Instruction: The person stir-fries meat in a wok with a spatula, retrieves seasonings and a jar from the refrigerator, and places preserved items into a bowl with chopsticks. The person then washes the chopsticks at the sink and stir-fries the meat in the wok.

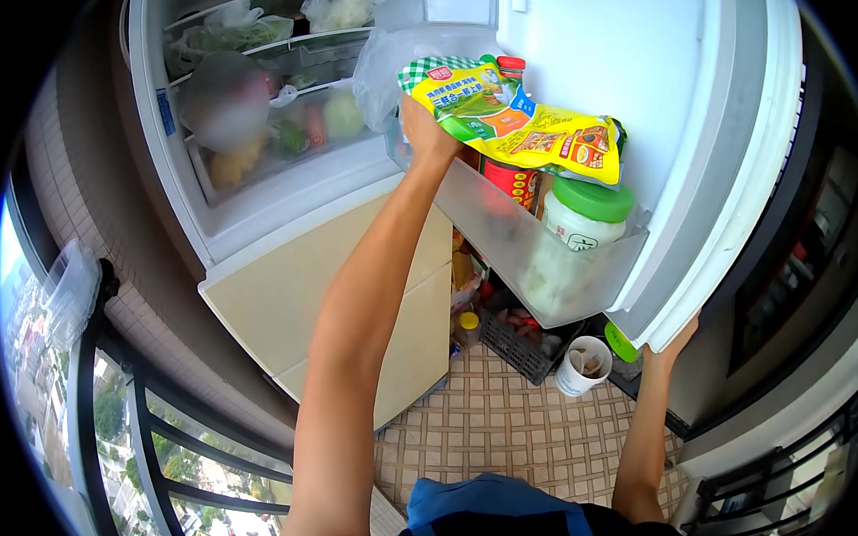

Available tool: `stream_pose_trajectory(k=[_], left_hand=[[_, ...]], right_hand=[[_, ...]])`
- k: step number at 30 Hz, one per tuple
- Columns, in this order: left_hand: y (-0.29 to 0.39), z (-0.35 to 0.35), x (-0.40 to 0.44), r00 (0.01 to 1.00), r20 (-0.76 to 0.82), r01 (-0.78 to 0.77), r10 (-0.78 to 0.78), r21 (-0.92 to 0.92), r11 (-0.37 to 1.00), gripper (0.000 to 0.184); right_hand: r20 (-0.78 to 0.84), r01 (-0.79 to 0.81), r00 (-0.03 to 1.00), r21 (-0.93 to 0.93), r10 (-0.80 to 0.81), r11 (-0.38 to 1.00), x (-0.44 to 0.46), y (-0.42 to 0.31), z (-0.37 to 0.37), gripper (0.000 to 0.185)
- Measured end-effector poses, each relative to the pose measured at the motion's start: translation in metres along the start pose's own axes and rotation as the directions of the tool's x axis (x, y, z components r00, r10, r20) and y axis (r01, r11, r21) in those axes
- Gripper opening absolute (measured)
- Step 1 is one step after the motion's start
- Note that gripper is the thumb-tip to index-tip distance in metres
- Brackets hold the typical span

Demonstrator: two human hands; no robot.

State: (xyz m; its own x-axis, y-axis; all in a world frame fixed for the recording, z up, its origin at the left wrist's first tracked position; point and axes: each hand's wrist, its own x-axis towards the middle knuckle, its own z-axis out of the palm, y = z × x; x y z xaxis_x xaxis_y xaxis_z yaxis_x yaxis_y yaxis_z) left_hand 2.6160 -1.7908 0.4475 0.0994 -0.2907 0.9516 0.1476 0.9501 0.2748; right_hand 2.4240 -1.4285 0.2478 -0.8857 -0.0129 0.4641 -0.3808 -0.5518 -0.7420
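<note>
My left hand [428, 134] reaches into the door shelf of an open refrigerator, closed on one end of a yellow seasoning bag [510, 120] with a green checked corner. The bag lies slanted over the door bin [506, 235]. Beneath it stand a white jar with a green lid [590, 200] and a red-labelled container [509, 184]; a red cap [511, 65] shows behind. At the lower outer edge of the refrigerator door [699, 249], my right hand [677, 339] grips the rim, its fingers partly hidden.
Bagged vegetables [234, 36] and a drawer of produce [302, 122] fill the refrigerator at left. On the tiled floor stand a black crate [521, 352] and a white bucket [584, 366]. A metal railing [149, 447] runs along the left, with a plastic container [71, 293] by it.
</note>
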Motion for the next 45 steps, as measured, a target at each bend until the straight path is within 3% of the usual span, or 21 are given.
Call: stream_pose_trajectory(k=[3,5,7,9,12,14,17,20,23,24,25,27,29,31,32,34,38,40,42,44,45], left_hand=[[0.010,-0.022,0.011,0.995,0.099,-0.020,0.019,0.007,1.000,0.034],[0.042,-0.051,0.014,0.893,0.401,-0.292,0.206,0.166,0.942,0.034],[0.088,-0.071,-0.003,0.964,0.092,0.218,-0.249,0.258,0.941,0.033],[0.118,-0.082,-0.019,0.927,0.019,0.368,-0.375,-0.245,0.897,0.044],[0.191,-0.073,-0.007,0.923,0.186,0.378,-0.337,-0.276,0.883,0.056],[0.217,-0.064,0.000,0.954,0.269,0.192,-0.132,-0.212,0.958,0.065],[0.244,-0.058,0.009,0.919,0.376,0.208,-0.121,-0.199,0.958,0.068],[0.253,-0.052,0.015,0.832,0.554,0.096,-0.031,-0.087,0.992,0.072],[0.267,-0.045,0.010,0.827,0.556,-0.089,0.077,-0.005,0.996,0.072],[0.279,-0.044,0.008,0.834,0.551,0.046,-0.028,-0.018,0.999,0.075],[0.275,-0.035,0.008,0.833,0.552,0.048,-0.031,-0.017,0.999,0.075],[0.260,-0.017,0.013,0.867,0.372,-0.398,0.332,0.116,0.910,0.076],[0.252,-0.014,0.010,0.891,0.305,-0.402,0.336,0.186,0.897,0.065],[0.253,-0.019,0.006,0.814,0.572,-0.188,0.096,0.103,0.977,0.079],[0.252,-0.025,0.006,0.814,0.573,-0.188,0.096,0.104,0.977,0.079],[0.254,-0.040,0.008,0.639,0.767,-0.105,0.061,0.008,0.994,0.081],[0.255,-0.036,0.008,0.666,0.745,-0.080,0.045,0.011,0.997,0.091],[0.257,-0.030,0.004,0.704,0.704,-0.122,0.091,-0.007,0.993,0.083],[0.252,-0.030,-0.001,0.732,0.675,-0.114,0.093,-0.014,0.993,0.075],[0.247,-0.033,-0.008,0.757,0.650,-0.092,0.070,0.000,0.996,0.059],[0.252,-0.038,-0.012,0.735,0.671,-0.206,0.098,0.083,0.975,0.056]], right_hand=[[0.029,0.132,0.991,-0.167,-0.129,0.977,-0.006,-0.007,0.006,0.043],[0.011,0.009,1.000,0.011,-0.009,1.000,-0.009,-0.010,0.008,0.043],[-0.027,0.012,1.000,-0.069,-0.014,0.998,-0.016,-0.014,0.013,0.041],[-0.014,0.021,1.000,-0.082,-0.022,0.996,-0.020,-0.012,0.012,0.040],[0.024,0.097,0.995,-0.170,-0.094,0.981,-0.021,-0.002,0.008,0.041],[0.033,0.053,0.998,-0.113,-0.050,0.992,-0.024,0.003,0.009,0.041],[0.045,-0.046,0.998,0.030,0.045,0.998,-0.031,0.006,0.012,0.041],[0.123,-0.177,0.980,0.203,0.154,0.963,-0.031,0.010,0.012,0.040],[0.104,-0.108,0.990,0.171,0.091,0.979,-0.033,0.004,0.020,0.039],[0.093,-0.038,0.995,0.055,0.033,0.998,-0.034,-0.003,0.023,0.038],[0.089,0.032,0.996,-0.063,-0.026,0.997,-0.034,-0.007,0.024,0.037],[0.087,-0.027,0.996,0.007,0.026,1.000,-0.035,-0.008,0.024,0.037],[0.088,-0.082,0.993,0.087,0.074,0.993,-0.039,-0.012,0.027,0.037],[0.078,-0.084,0.994,0.057,0.079,0.995,-0.041,-0.016,0.030,0.038],[0.078,-0.084,0.994,0.057,0.079,0.995,-0.040,-0.014,0.028,0.038],[0.102,-0.173,0.983,0.198,0.155,0.965,-0.042,-0.006,0.025,0.040],[0.114,-0.162,0.982,0.126,0.148,0.979,-0.043,-0.001,0.021,0.042],[0.148,-0.033,0.988,-0.031,0.037,0.999,-0.043,0.000,0.018,0.044],[0.125,-0.024,0.992,-0.036,0.028,0.999,-0.042,0.003,0.015,0.043],[0.091,-0.104,0.991,0.096,0.095,0.990,-0.044,0.002,0.019,0.041],[0.092,-0.104,0.991,0.117,0.094,0.988,-0.044,0.002,0.020,0.038]])
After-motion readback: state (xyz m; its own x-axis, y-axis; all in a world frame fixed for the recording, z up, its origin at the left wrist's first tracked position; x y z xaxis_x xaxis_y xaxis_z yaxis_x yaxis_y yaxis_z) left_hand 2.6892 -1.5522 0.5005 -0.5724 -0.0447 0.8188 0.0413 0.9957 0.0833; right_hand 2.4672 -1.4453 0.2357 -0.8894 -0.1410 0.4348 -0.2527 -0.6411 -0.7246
